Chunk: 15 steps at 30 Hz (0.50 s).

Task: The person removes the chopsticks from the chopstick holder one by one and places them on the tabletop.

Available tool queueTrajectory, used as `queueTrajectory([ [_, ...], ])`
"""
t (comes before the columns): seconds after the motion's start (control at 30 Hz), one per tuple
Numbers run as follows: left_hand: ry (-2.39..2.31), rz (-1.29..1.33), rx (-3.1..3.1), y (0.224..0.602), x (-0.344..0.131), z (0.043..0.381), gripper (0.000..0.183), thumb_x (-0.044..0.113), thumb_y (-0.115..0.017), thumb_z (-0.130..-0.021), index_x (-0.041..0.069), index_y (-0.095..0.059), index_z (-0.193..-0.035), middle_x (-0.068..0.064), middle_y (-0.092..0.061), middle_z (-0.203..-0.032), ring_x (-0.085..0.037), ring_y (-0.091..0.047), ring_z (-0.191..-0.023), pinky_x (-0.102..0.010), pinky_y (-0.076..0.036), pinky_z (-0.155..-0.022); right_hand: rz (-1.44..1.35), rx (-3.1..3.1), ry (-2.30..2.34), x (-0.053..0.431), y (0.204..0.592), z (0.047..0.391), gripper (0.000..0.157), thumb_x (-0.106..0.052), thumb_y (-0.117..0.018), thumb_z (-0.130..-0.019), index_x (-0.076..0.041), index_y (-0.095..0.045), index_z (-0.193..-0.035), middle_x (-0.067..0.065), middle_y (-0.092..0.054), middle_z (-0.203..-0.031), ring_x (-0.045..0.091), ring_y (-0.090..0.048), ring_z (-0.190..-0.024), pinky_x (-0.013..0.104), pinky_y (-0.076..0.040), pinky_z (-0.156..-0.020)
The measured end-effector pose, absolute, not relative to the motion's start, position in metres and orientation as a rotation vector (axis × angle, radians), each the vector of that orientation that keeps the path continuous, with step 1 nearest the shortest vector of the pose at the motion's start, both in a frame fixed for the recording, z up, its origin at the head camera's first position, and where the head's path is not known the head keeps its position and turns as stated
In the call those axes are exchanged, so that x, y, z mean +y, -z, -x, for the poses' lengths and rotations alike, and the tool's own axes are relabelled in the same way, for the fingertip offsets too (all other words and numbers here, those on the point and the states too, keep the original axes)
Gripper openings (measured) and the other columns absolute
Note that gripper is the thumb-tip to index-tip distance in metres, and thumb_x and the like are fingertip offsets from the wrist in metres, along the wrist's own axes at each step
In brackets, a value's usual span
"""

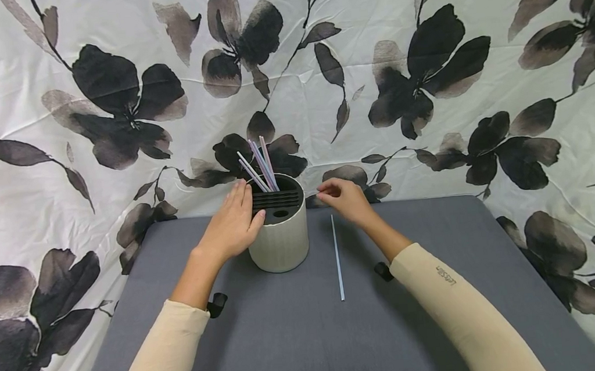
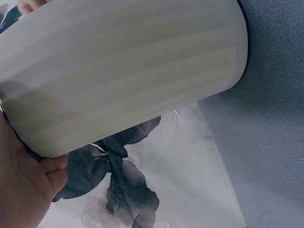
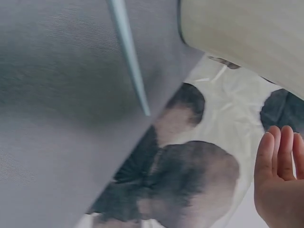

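Observation:
A cream, ribbed round desk organizer point(image 1: 280, 248) with a black slotted insert point(image 1: 277, 200) stands upright near the table's back edge. Several thin pastel straws point(image 1: 261, 164) lean in its rear compartment. My left hand point(image 1: 231, 221) rests on the organizer's left rim, fingers straight and thumb over the near side; in the left wrist view its fingertips point(image 2: 57, 173) lie against the rim end. To the right of the organizer my right hand point(image 1: 347, 199) hovers with loosely bent fingers and nothing in them. Below it, a single light blue straw point(image 1: 337, 258) lies lengthwise on the table.
The grey table point(image 1: 299, 337) ends just behind the organizer, where a white cloth point(image 1: 334, 118) with dark flower prints hangs. Dark wrist cameras sit under both forearms, the left one point(image 1: 216, 305) and the right one point(image 1: 383, 271).

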<state>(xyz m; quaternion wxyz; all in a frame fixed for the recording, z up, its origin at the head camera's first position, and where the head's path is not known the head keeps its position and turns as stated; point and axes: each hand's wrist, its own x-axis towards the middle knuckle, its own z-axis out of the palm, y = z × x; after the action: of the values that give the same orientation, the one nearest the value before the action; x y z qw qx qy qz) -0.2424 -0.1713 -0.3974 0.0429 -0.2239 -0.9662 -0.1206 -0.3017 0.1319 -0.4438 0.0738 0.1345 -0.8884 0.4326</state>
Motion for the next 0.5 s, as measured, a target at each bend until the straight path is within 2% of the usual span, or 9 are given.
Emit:
queueTrajectory([
  [0.2, 0.363, 0.681, -2.940, 0.399, -0.170, 0.240, 0.074, 0.042, -0.032, -0.109, -0.011, -0.017, -0.160, -0.027, -0.010, -0.171, -0.037, -0.007, -0.161, -0.049, -0.013, -0.131, -0.516, -2.592, -1.284, 0.114, 0.423, 0.307, 0.024, -0.022, -0.075, -0.096, -0.006, -0.074, -0.114, 0.008, -0.078, -0.104, 0.023, -0.074, -0.096, 0.040, -0.060, -0.085],
  [0.5, 0.367, 0.682, -2.926, 0.402, -0.170, 0.240, 0.075, 0.042, -0.033, -0.109, -0.011, -0.018, -0.160, -0.027, -0.009, -0.171, -0.036, -0.007, -0.161, -0.050, -0.015, -0.131, -0.648, -2.588, -1.239, 0.081, 0.392, 0.311, 0.022, -0.022, -0.074, -0.097, -0.007, -0.073, -0.113, 0.006, -0.076, -0.106, 0.020, -0.072, -0.097, 0.037, -0.060, -0.088],
])
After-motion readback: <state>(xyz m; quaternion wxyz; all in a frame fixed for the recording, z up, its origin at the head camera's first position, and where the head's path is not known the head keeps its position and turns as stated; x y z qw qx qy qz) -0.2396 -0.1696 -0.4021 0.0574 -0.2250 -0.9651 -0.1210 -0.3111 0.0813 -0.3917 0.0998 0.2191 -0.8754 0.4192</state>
